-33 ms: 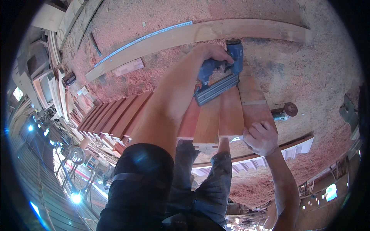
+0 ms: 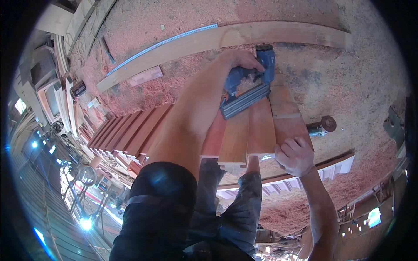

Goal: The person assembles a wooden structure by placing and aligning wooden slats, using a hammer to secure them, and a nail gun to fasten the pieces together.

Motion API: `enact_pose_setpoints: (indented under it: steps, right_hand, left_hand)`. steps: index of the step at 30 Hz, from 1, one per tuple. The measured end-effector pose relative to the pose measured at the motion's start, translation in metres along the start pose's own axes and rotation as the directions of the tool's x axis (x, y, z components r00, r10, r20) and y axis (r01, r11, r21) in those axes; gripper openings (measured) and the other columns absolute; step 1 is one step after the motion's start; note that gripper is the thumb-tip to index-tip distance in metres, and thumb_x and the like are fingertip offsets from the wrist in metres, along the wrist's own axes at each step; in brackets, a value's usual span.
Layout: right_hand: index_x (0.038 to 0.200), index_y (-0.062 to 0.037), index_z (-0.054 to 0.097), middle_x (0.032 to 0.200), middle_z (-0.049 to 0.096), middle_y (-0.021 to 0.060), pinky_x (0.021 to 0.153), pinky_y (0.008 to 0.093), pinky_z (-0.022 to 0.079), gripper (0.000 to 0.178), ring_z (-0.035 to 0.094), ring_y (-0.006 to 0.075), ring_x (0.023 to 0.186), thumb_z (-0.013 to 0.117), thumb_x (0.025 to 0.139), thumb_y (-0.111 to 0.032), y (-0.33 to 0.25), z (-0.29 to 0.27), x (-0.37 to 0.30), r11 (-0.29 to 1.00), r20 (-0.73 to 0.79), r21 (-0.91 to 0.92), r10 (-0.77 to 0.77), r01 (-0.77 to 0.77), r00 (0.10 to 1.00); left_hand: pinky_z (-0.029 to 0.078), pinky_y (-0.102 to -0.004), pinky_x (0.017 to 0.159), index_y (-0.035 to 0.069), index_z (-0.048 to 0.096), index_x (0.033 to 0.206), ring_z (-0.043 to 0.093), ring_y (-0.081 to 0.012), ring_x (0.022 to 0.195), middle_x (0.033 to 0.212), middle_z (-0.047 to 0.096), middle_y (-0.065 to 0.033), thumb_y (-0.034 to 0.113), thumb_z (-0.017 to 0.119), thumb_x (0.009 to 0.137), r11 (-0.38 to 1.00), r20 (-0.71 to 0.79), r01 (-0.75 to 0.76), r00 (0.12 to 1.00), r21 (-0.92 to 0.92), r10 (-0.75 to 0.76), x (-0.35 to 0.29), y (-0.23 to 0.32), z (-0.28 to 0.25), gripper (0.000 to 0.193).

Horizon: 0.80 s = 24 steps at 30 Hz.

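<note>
My left hand (image 2: 246,60) is wrapped round the grip of a blue nail gun (image 2: 269,65). The tool's long grey magazine (image 2: 246,101) lies slanted across the reddish wooden slats, its head at the far end of them. Curled fingers of my right hand (image 2: 295,155) hold the near end of the rightmost wooden board (image 2: 289,124), whose edge is partly hidden under the hand. Left of that board lie a smooth slat (image 2: 262,130) and a lighter slat (image 2: 234,141), side by side. My left forearm covers part of the row of slats.
Overlapping slats (image 2: 130,128) continue to the left. Beyond them a long plank (image 2: 278,35) and a measuring tape (image 2: 161,43) lie on the sawdust-covered floor. An angle grinder (image 2: 322,126) rests at the right. A slatted piece (image 2: 335,168) lies near my legs. Timber scraps crowd the far left.
</note>
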State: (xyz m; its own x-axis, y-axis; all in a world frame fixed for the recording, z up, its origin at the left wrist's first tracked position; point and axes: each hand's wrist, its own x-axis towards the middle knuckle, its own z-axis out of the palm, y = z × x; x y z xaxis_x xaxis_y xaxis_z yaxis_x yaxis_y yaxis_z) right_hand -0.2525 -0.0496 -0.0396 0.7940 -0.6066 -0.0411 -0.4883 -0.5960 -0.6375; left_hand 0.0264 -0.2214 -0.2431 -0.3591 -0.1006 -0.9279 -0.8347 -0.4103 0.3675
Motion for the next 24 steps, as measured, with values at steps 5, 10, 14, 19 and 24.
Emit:
enact_pose_setpoints:
  steps: [5, 10, 14, 19, 24]
  right_hand:
    - [0.091, -0.0135, 0.068, 0.076, 0.056, -0.0019, 0.073, 0.0351, 0.047, 0.017, 0.061, 0.0162, 0.080, 0.072, 0.076, -0.020, 0.000, 0.001, -0.002, 1.000, 0.017, 0.008, -0.003, 0.003, 1.000]
    - [0.092, -0.0142, 0.068, 0.076, 0.056, -0.0024, 0.074, 0.0356, 0.047, 0.017, 0.060, 0.0159, 0.080, 0.071, 0.077, -0.021, 0.004, 0.003, 0.000, 1.000, 0.026, 0.000, 0.025, -0.025, 0.999]
    - [0.092, -0.0148, 0.068, 0.076, 0.056, -0.0025, 0.075, 0.0356, 0.047, 0.016, 0.061, 0.0160, 0.081, 0.071, 0.077, -0.021, 0.005, 0.003, 0.001, 1.000, -0.005, -0.010, 0.010, -0.010, 1.000]
    - [0.092, -0.0150, 0.068, 0.077, 0.057, -0.0023, 0.076, 0.0359, 0.048, 0.018, 0.062, 0.0166, 0.082, 0.072, 0.075, -0.022, 0.004, 0.003, 0.000, 1.000, 0.007, 0.002, 0.023, -0.023, 1.000]
    - [0.092, -0.0151, 0.069, 0.078, 0.058, -0.0022, 0.076, 0.0362, 0.049, 0.022, 0.062, 0.0168, 0.084, 0.073, 0.072, -0.022, 0.005, 0.003, -0.002, 1.000, 0.018, -0.008, 0.025, -0.024, 1.000]
  left_hand:
    - [0.050, -0.0449, 0.108, 0.012, 0.075, 0.134, 0.061, -0.0275, 0.129, 0.142, 0.066, -0.0125, 0.054, 0.080, 0.087, 0.987, 0.096, 0.046, 0.995, -0.153, -0.031, 0.021, -0.010, 0.005, 0.064]
    - [0.050, -0.0443, 0.108, 0.012, 0.076, 0.133, 0.061, -0.0274, 0.129, 0.142, 0.067, -0.0129, 0.053, 0.080, 0.087, 0.995, 0.051, -0.053, 0.997, -0.080, 0.057, 0.020, -0.004, -0.002, 0.062]
    - [0.050, -0.0443, 0.110, 0.012, 0.076, 0.132, 0.061, -0.0269, 0.129, 0.142, 0.067, -0.0124, 0.050, 0.080, 0.088, 0.995, 0.047, 0.060, 0.997, -0.075, -0.056, 0.014, 0.006, -0.004, 0.058]
    - [0.056, -0.0430, 0.101, 0.011, 0.077, 0.130, 0.065, -0.0251, 0.121, 0.137, 0.069, -0.0106, 0.049, 0.081, 0.089, 0.998, 0.038, -0.013, 0.999, -0.066, 0.016, 0.018, 0.001, -0.003, 0.056]
    - [0.060, -0.0398, 0.090, 0.011, 0.075, 0.131, 0.068, -0.0226, 0.114, 0.133, 0.070, -0.0097, 0.049, 0.082, 0.088, 0.978, 0.134, 0.066, 0.990, -0.199, -0.040, 0.022, -0.005, -0.002, 0.057]
